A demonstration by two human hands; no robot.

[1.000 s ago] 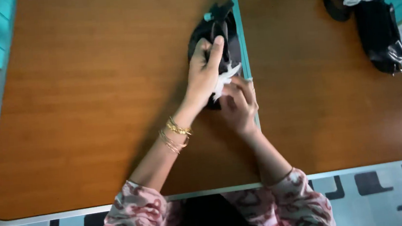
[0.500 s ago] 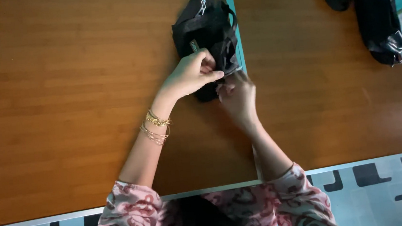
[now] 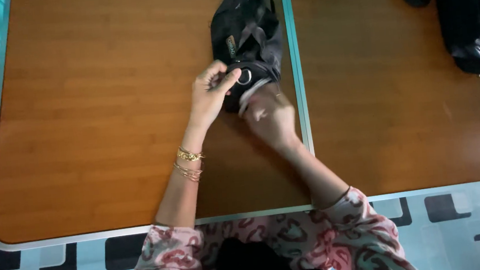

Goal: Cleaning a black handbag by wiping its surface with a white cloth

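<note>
1. Left hand (image 3: 211,94) pinches the near end of the small black bag (image 3: 247,33), thumb and fingers closed beside its metal ring (image 3: 245,76).
2. Right hand (image 3: 269,115) is blurred at the same end, fingers curled; whether it grips the bag I cannot tell.
3. The bag lies on the brown table (image 3: 98,107), against the centre seam (image 3: 299,89).
4. A second black bag (image 3: 464,17) sits at the far right corner, well apart.

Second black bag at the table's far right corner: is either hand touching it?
No: both hands are at the black fabric bag mid-table, apart from the corner bag.
</note>
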